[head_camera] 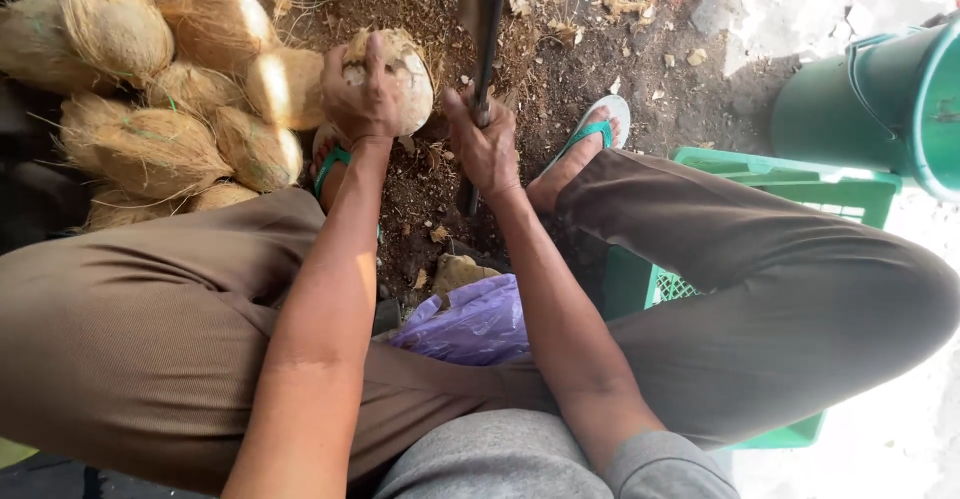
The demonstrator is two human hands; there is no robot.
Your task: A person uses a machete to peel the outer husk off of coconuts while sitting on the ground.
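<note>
Between the knees, hands on coconut (395, 74) and cleaver (481, 19) (blade upright).

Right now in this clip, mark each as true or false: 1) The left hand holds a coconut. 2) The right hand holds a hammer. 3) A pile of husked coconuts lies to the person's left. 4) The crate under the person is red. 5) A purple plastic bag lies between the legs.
1) True: the left hand grips a coconut.
2) False: the right hand grips the handle of a cleaver-like blade.
3) True: the pile of coconuts is on that side.
4) False: the crate is green.
5) True: the purple bag is there.
</note>
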